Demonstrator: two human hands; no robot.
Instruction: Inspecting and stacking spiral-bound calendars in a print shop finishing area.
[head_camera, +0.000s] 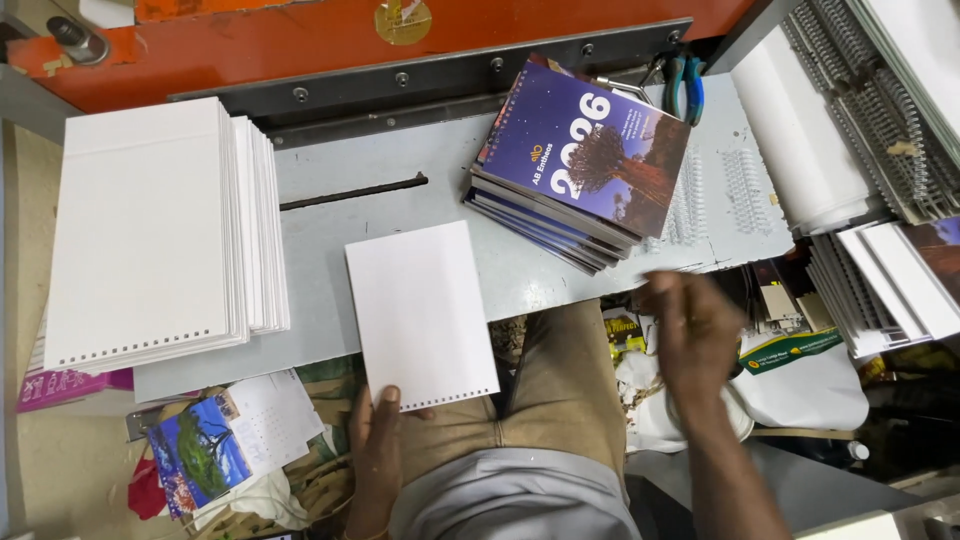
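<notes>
Pinching the punched bottom edge of a white card sheet (420, 312) on the grey table (330, 220), the left hand (375, 450) grips it; the blurred right hand (692, 335) hovers, grip unclear, near purple-covered booklets (575, 165) and a green packet (790, 350).

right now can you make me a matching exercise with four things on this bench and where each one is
Things:
1. punched white sheet
2. stack of white sheets
3. pile of purple calendars
4. blue-handled pliers

Places:
a. far edge, right of the calendars
b. left side of the grey table
c. held at its near edge by the left hand
d. middle right, tilted

Pairs: 1-c, 2-b, 3-d, 4-a
</notes>
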